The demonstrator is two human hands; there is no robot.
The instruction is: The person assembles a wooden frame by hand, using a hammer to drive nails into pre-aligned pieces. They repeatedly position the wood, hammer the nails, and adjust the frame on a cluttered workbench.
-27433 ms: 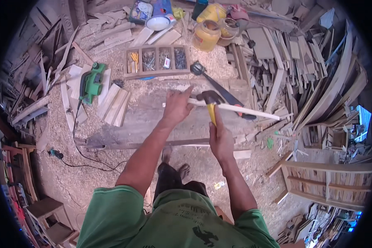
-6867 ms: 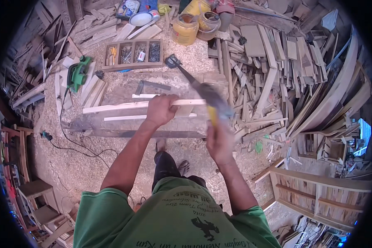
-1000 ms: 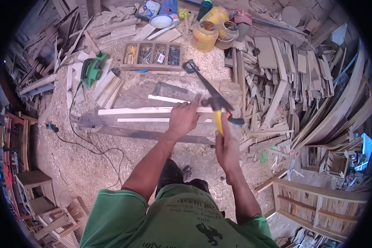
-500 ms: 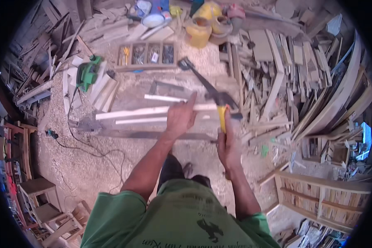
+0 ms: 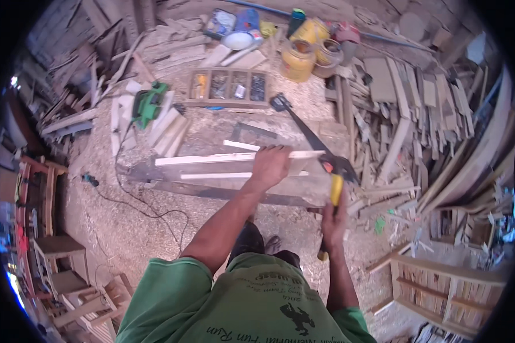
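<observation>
My left hand is closed over a long pale wooden strip, gripping it from above across the low bench. To the right, my right hand, slightly blurred, is wrapped around a tool with a yellow and black handle. That tool's head is not distinct against the dark things behind it. A long black bar clamp lies slantwise near the strip's right end. Thinner pale strips lie on either side of the held one, one nearer me and a shorter one beyond.
A divided wooden box of fasteners stands beyond the bench. A green power planer sits at left, its cord trailing over shavings. Yellow containers stand at the back. Offcuts are heaped at right, near a wooden frame.
My left hand's raised index finger has come down, and the fingers now wrap over the strip. My right hand has drawn the yellow-handled tool slightly rightward. The whole view has shifted.
</observation>
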